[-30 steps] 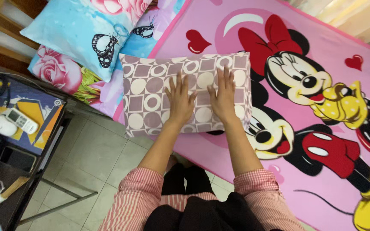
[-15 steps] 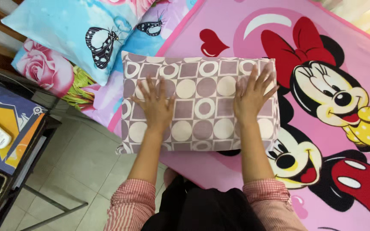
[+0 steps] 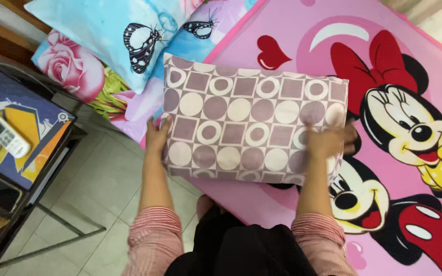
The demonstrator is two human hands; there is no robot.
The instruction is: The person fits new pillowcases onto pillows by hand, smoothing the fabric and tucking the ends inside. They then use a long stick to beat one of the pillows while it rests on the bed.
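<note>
While the soft pillow with brown circles and squares (image 3: 246, 128) lies on the pink cartoon blanket (image 3: 303, 30) of the bed, the left hand (image 3: 155, 137) holds its left end and the blurry right hand (image 3: 328, 142) presses its right end, beside a blue butterfly pillow (image 3: 103, 30).

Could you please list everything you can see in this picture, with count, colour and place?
patterned pillow: one, mauve and cream with circles and squares, on the bed's near edge, between both hands.
butterfly pillow: one, light blue, at top left.
rose bedding: one, pink flowers with green, under the butterfly pillow.
cartoon blanket: one, pink with cartoon mice and red hearts, covering the bed.
side table: one, dark frame with blue and orange top, at left.
remote control: one, white, on the side table.
tiled floor: pale grey, lower left.
left hand: at the pillow's left edge.
right hand: blurred, at the pillow's right end.
sleeves: two, pink-striped, at the bottom.
</note>
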